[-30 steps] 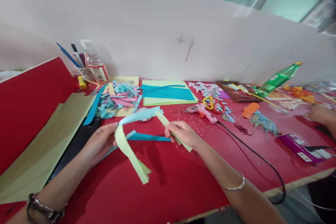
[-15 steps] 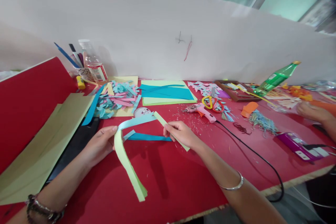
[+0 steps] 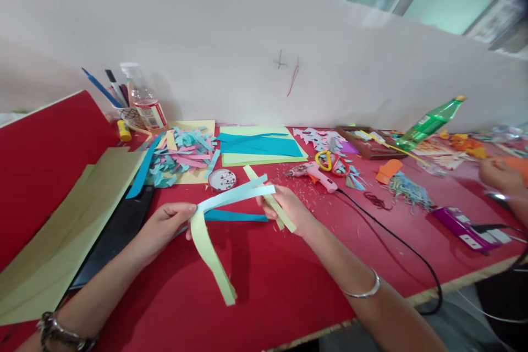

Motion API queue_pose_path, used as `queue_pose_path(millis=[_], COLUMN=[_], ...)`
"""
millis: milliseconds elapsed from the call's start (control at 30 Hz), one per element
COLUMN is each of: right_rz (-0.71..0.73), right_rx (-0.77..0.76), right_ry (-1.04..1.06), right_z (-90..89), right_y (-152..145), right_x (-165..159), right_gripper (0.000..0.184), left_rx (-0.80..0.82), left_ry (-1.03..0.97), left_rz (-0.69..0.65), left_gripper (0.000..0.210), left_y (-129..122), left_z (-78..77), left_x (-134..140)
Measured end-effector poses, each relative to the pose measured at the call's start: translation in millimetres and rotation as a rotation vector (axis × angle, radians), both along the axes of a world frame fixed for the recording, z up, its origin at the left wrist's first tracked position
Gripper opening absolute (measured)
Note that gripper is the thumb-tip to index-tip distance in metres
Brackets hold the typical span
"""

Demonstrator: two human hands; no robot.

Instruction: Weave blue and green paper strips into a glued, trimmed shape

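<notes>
- left hand point(image 3: 171, 223): thumb and fingers pinch the paper where light blue strips point(image 3: 231, 194) and pale green strips point(image 3: 209, 247) meet; the green ones droop below it, towards the near side, over the red table point(image 3: 297, 297).
- right hand point(image 3: 289, 206): curled around separate green strips point(image 3: 281, 215), which slant across its fingers, one end poking out beyond them and the other towards the wrist.
- the light blue strips span the gap between the hands, free ends fanned apart and crossing in front of the right fingers; i cannot tell whether those fingers grip them too.
- a darker blue strip point(image 3: 237, 216) shows just under that span; whether it lies on the table or is held is unclear.
- the step in hand looks like sorting or lining up cut strips, with the work held above the table.
- a next move would seem to call for a light, steady left pinch, and a right grip loose enough to part green from blue without creasing either.
- beyond the right hand lie a pink glue gun point(image 3: 320, 177) and scissors point(image 3: 339, 165); neither is touched.
</notes>
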State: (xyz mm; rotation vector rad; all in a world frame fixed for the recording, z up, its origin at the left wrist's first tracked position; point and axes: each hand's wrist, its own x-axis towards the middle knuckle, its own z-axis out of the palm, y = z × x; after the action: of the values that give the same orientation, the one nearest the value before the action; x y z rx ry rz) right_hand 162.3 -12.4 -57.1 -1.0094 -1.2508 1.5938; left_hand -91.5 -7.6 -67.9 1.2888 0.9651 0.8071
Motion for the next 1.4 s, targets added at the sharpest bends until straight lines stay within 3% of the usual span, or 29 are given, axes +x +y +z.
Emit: queue_pose_path(millis=[133,367,600,900,1133,1400], right_rz=[-0.029,-0.011,-0.116,-0.034,-0.04,-0.105], right_rx=[-0.015,-0.044,0.099,0.1,0.003,-0.022], right_ry=[0.059,0.203,-0.001,0.009,0.074,0.093], right_z=[-0.2,2.3,2.0,-1.2,-1.1,-2.2], right_y=[-1.3,-2.2,-6.7,-4.2,-1.3,4.9], right_x=[-3.5,-2.9,-3.5,0.0,2.4,10.5], right_gripper=[0.037,0.048,0.019,0.011,0.023,0.029], left_rx=[0.075,0.109,0.036,0.01,0.142,0.224], left_ry=[0.095,0.173,0.115,0.106,0.2,0.23], left_rz=[-0.03,-0.04,-0.029,-0.045,-0.002,0.044], left_gripper=[0.04,0.036,0.033,0.036,0.034,0.03], left_y=[0.1,-2.8,-3.5,-2.5,-2.6,-3.8], left_z=[-2.3,7.6,6.2,1.9,13.7,16.1], left_x=[-1.2,4.6,6.2,4.9,8.9,7.3])
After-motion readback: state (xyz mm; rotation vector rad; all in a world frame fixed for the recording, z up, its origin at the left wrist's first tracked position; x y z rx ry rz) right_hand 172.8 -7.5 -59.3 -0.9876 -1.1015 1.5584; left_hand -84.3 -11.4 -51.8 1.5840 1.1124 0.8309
